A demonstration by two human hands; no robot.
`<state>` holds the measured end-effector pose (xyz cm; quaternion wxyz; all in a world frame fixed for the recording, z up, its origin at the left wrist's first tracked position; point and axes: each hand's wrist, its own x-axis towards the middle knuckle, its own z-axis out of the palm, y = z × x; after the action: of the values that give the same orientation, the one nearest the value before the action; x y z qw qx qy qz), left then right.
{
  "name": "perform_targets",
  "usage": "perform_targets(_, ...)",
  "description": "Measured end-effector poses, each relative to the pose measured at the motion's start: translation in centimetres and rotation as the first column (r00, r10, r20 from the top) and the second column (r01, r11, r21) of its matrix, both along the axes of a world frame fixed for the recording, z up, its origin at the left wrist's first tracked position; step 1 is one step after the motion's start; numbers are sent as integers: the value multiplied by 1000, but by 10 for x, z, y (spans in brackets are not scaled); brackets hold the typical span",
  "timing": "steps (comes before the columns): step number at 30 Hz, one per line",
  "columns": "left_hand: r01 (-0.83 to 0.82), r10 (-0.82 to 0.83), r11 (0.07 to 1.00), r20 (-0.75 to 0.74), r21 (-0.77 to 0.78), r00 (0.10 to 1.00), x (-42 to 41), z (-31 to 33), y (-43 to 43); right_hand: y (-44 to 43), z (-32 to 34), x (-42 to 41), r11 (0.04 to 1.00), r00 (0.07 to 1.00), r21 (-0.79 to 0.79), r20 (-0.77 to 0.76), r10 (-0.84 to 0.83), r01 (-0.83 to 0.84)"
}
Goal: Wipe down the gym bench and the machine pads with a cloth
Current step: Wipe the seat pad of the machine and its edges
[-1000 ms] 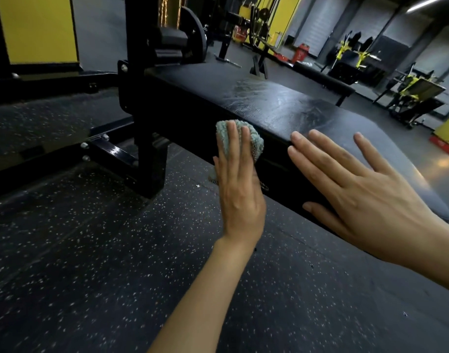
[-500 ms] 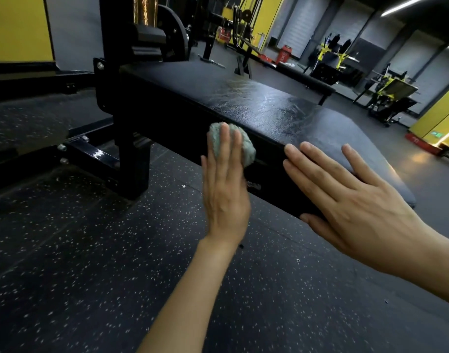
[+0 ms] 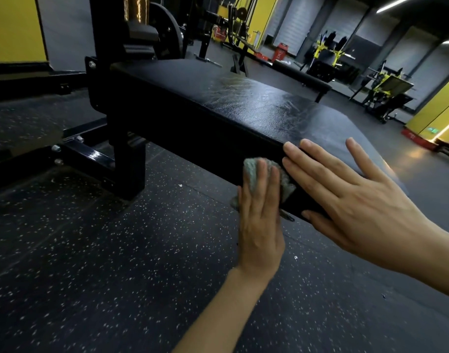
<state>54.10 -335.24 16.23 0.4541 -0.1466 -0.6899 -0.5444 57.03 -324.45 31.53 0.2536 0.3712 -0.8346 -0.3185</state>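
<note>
At centre frame, the left hand presses a green cloth against the near side face of the black bench, fingers straight and flat over the cloth. Right of it, the right hand rests flat on the bench edge, fingers spread, gripping nothing. For a thorough wipe, apply even pressure, overlap strokes along the side, and include the lower edge.

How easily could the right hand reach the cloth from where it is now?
Probably easily, yes. The right hand lies flat at the bench edge right beside the cloth, with nothing between them. Only the left hand, pressing the cloth against the bench's side, covers most of it.
</note>
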Motion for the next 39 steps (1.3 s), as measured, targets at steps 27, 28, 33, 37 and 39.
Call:
perform_targets(27,-27,26,998,9,48,1000,1,14,7,22,-1,13,1000,1000,-18,9,-11,11)
perform_targets(28,5,-5,1000,-6,-8,1000,7,7,16,22,-1,13,1000,1000,-20,9,-12,12)
perform_targets(33,-41,31,984,-61,-175,998,-3,-4,4,22,-2,14,1000,1000,-19,11,-14,14)
perform_targets(37,-103,102,994,-45,-36,994,-21,16,-26,23,-1,12,1000,1000,-15,13,-8,8)
perform_targets(39,-130,130,990,-1,51,992,-30,25,-42,24,-1,12,1000,1000,-8,16,-5,5)
